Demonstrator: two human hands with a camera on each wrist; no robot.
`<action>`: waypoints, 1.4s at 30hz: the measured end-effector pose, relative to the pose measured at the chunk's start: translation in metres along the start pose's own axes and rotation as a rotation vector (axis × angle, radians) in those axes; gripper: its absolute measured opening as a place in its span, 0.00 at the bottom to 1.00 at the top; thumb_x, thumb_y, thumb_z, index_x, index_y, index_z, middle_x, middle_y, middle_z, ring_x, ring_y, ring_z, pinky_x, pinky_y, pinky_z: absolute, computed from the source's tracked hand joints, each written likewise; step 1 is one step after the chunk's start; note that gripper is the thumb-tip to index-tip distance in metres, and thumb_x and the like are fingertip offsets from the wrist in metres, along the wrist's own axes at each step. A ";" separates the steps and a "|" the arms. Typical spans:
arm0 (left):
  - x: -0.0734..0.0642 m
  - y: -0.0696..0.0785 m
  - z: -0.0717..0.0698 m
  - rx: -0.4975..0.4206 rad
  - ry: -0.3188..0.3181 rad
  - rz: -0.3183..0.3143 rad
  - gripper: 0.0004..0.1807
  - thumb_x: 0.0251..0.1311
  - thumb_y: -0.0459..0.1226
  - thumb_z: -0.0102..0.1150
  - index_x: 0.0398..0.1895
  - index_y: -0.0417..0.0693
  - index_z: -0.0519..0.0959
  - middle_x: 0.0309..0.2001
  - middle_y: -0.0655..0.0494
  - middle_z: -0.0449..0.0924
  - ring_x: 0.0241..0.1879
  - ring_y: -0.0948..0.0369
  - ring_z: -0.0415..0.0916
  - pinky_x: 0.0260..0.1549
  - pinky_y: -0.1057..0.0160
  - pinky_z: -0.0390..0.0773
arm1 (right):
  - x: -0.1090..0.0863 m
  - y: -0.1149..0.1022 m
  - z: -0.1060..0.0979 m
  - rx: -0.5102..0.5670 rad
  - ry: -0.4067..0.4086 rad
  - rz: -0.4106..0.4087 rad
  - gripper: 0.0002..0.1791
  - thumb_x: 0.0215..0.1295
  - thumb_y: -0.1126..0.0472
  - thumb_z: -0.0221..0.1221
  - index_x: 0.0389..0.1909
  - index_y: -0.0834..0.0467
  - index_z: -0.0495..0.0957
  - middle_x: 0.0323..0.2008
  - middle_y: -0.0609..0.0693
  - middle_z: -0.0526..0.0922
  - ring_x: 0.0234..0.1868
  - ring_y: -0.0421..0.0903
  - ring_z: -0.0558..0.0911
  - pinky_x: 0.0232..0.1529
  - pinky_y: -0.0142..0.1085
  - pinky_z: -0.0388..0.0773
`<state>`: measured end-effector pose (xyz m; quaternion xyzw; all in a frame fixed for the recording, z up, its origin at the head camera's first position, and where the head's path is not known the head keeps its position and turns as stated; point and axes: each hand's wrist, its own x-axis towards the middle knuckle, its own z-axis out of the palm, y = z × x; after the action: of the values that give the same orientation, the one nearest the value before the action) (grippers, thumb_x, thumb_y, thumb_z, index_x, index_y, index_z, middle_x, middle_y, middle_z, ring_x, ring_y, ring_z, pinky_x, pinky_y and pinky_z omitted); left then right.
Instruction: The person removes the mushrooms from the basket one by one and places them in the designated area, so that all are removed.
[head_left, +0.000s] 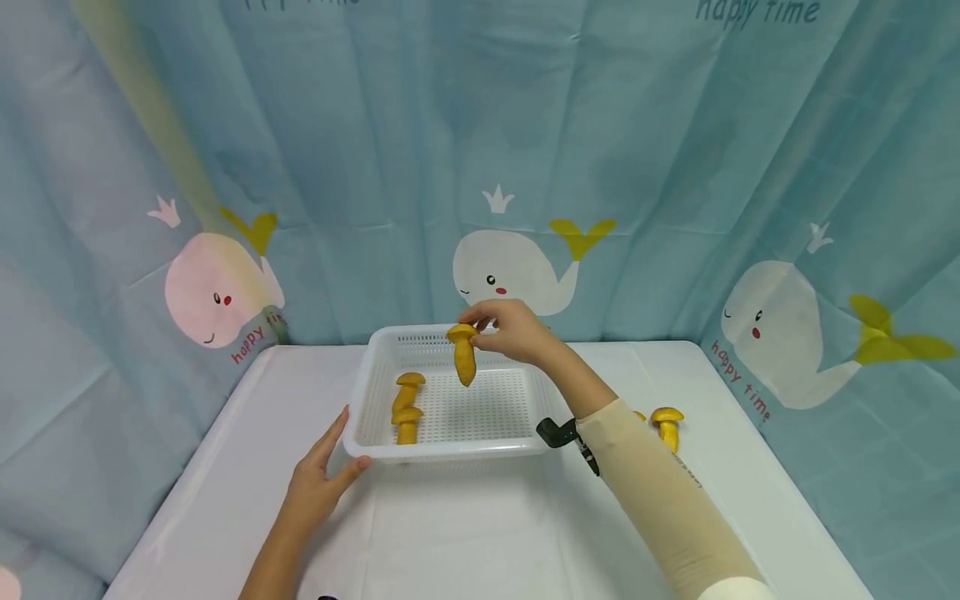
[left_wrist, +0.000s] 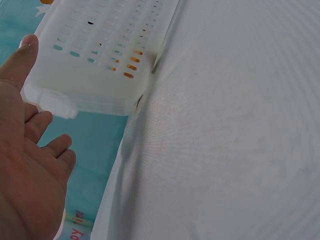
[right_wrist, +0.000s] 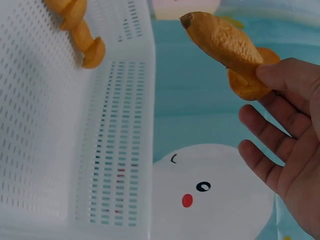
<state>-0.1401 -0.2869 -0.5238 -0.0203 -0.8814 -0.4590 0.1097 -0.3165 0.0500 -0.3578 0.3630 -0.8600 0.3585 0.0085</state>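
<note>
My right hand [head_left: 510, 329] pinches a yellow-orange mushroom [head_left: 465, 358] by its cap, stem hanging down, over the back part of a white plastic basket [head_left: 450, 452]. The right wrist view shows the thumb and index finger on this mushroom [right_wrist: 222, 45], the other fingers loose. Two more mushrooms [head_left: 407, 417] lie at the left inside the basket. At the basket's front left corner is my left hand [head_left: 318, 479], its thumb and fingers spread along the outside. In the left wrist view, the thumb of this hand [left_wrist: 30, 150] lies against the basket wall [left_wrist: 90, 95].
On the white table [head_left: 465, 533], right of the basket, stands another mushroom [head_left: 666, 425]; part of one more shows behind my right sleeve [head_left: 660, 492]. A blue curtain [head_left: 375, 167] printed with whales surrounds the table at the back and sides.
</note>
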 end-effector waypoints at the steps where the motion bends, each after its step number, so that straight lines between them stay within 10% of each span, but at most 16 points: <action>1: 0.000 0.000 0.000 -0.001 -0.001 0.000 0.50 0.60 0.46 0.73 0.81 0.74 0.54 0.80 0.54 0.54 0.78 0.39 0.53 0.67 0.26 0.60 | -0.002 0.000 -0.002 -0.003 0.003 0.001 0.16 0.66 0.62 0.67 0.54 0.49 0.85 0.49 0.40 0.86 0.50 0.49 0.83 0.57 0.49 0.80; 42: 0.000 -0.002 0.004 -0.006 0.007 0.008 0.51 0.60 0.43 0.73 0.79 0.80 0.53 0.81 0.54 0.54 0.78 0.42 0.53 0.69 0.28 0.60 | -0.083 0.055 -0.056 -0.006 0.092 0.154 0.15 0.69 0.60 0.66 0.55 0.50 0.84 0.51 0.44 0.86 0.51 0.46 0.80 0.59 0.47 0.76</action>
<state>-0.1415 -0.2844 -0.5275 -0.0222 -0.8797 -0.4611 0.1145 -0.3043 0.1626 -0.3723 0.2788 -0.8852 0.3718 0.0214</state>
